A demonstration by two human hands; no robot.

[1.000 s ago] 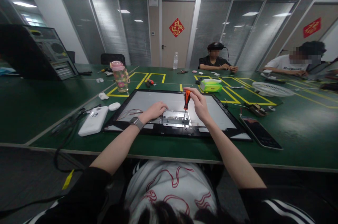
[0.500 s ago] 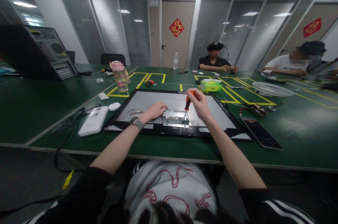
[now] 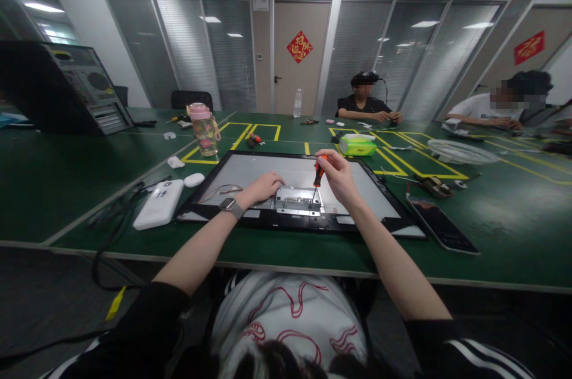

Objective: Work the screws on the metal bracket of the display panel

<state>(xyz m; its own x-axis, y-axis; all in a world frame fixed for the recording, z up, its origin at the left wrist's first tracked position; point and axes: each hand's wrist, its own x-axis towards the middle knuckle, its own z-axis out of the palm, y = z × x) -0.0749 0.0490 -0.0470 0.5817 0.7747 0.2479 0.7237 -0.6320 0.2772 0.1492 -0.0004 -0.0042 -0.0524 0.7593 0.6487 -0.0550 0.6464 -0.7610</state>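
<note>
A flat display panel (image 3: 250,167) with a black frame lies on the table in front of me. On its near middle part sits a silver metal bracket (image 3: 290,210) with slots. My left hand (image 3: 264,186) rests at the bracket's left end, fingers stretched out and touching its far corner; the thumb is hard to make out. In my right hand (image 3: 337,173) is a red and black screwdriver (image 3: 319,173), gripped by its handle from above. The shaft points down, nearly upright, and its tip meets the bracket's right end.
Left of the panel are a white power bank (image 3: 158,205), a white case (image 3: 194,179), black cables and a pink-lidded bottle (image 3: 203,131). A phone (image 3: 442,224) lies at right. Beyond are a green tissue pack (image 3: 357,145), a white fan grille (image 3: 462,151) and two people.
</note>
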